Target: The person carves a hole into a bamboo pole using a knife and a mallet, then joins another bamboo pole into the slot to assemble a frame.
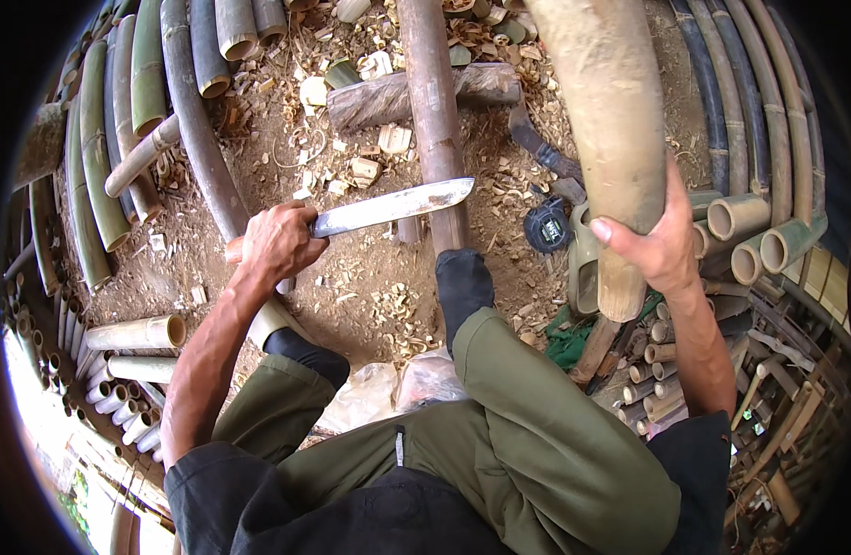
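Earth floor (259, 171), littered with pale wood chips (394, 140), is flanked by bamboo poles (97, 153) to the left of the left hand (282, 240) and by cut bamboo tubes (732, 218) just beyond the right hand (661, 242). By the left hand, closed in a fist, a long knife (393, 207) is gripped at its handle, the blade pointed toward the right hand. By the right hand, curved wide with the thumb laid across the front, a thick pale pole (615, 120) is held near its narrowed lower end; the fingers are hidden behind it. Between the hands, a darker pole (432, 111) is seen lying across a short log (379, 100). Judged by its girth, the pale pole is likely heavy, stiff and rather smooth, best held around the narrower end. The knife, rigid and probably sharp, should be taken only by the handle.
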### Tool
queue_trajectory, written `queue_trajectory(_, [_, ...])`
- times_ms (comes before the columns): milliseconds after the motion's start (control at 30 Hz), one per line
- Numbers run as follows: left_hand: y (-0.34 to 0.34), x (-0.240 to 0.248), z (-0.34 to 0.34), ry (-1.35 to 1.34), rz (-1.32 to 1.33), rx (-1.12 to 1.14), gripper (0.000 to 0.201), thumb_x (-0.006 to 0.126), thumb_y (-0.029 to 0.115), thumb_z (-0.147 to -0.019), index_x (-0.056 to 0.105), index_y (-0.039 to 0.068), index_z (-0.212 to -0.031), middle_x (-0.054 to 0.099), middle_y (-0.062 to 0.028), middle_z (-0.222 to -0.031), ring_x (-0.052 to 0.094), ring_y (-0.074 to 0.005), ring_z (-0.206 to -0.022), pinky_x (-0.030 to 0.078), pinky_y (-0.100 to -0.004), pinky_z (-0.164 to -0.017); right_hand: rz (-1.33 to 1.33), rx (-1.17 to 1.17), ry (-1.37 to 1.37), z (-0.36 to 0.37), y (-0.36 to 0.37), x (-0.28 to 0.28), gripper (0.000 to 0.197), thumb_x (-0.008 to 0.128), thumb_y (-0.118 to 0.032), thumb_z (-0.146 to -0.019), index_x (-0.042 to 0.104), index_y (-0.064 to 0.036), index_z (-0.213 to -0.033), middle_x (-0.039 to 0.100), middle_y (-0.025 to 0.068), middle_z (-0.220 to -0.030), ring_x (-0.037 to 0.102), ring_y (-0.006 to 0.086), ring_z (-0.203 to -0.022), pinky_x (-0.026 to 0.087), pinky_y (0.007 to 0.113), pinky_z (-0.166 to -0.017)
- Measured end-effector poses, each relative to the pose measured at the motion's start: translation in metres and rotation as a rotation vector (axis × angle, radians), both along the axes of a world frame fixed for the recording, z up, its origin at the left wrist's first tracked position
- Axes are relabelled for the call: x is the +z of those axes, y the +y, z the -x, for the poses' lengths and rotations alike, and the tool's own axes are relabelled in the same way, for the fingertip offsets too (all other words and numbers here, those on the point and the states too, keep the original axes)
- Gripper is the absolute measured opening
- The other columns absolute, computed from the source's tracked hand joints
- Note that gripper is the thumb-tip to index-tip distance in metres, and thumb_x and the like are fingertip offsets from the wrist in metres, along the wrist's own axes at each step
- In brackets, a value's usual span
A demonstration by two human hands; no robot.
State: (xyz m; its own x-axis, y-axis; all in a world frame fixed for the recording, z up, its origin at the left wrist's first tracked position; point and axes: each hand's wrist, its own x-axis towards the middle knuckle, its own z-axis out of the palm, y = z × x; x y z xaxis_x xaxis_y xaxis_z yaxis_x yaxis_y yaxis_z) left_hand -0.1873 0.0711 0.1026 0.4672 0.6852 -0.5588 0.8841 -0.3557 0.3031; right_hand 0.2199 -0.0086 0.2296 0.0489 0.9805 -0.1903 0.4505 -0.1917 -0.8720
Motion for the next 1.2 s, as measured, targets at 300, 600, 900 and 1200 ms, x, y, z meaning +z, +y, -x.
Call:
queue_trajectory(300, [0.036,-0.017,-0.005,0.157,0.161,-0.072,0.030,0.062,0.030,-0.078,0.077,0.007,-0.091,0.064,-0.0156,-0.063,0.063,-0.0265,-0.055,0.053,-0.0430,-0.059,-0.830,1.146,-0.685,0.008,0.052,-0.047,0.055,0.075,-0.019,-0.074,0.054,-0.0129,-0.125,0.060,0.0088,-0.097,0.064,0.0276,-0.082,0.058,0.037,-0.070])
queue_trajectory(600, [0.040,-0.011,-0.011,0.183,0.170,-0.080,0.028,0.060,0.027,-0.079,0.077,0.008,-0.090,0.064,-0.0128,-0.062,0.060,-0.0261,-0.051,0.053,-0.0420,-0.058,-0.880,1.193,-0.324,0.042,0.016,-0.036,0.045,0.065,-0.018,-0.076,0.059,-0.0114,-0.119,0.060,0.0067,-0.093,0.065,0.0202,-0.078,0.058,0.032,-0.067])
queue_trajectory(900, [0.038,-0.024,-0.006,0.185,0.095,-0.097,0.024,0.061,0.027,-0.080,0.074,0.007,-0.081,0.063,-0.0100,-0.060,0.055,-0.0203,-0.049,0.050,-0.0391,-0.052,-0.711,1.070,-0.479,0.042,0.003,-0.024,0.046,0.065,-0.015,-0.079,0.055,-0.0075,-0.123,0.059,0.0063,-0.086,0.061,0.0193,-0.065,0.055,0.032,-0.056])
queue_trajectory(1200, [0.037,-0.020,-0.012,0.194,0.070,-0.187,0.028,0.059,0.028,-0.080,0.076,0.013,-0.095,0.065,-0.0110,-0.065,0.061,-0.0219,-0.054,0.052,-0.0396,-0.054,-0.417,1.002,-0.614,0.040,-0.007,-0.014,0.063,0.077,-0.021,-0.065,0.056,-0.0083,-0.123,0.062,0.0091,-0.093,0.065,0.0224,-0.076,0.057,0.037,-0.065])
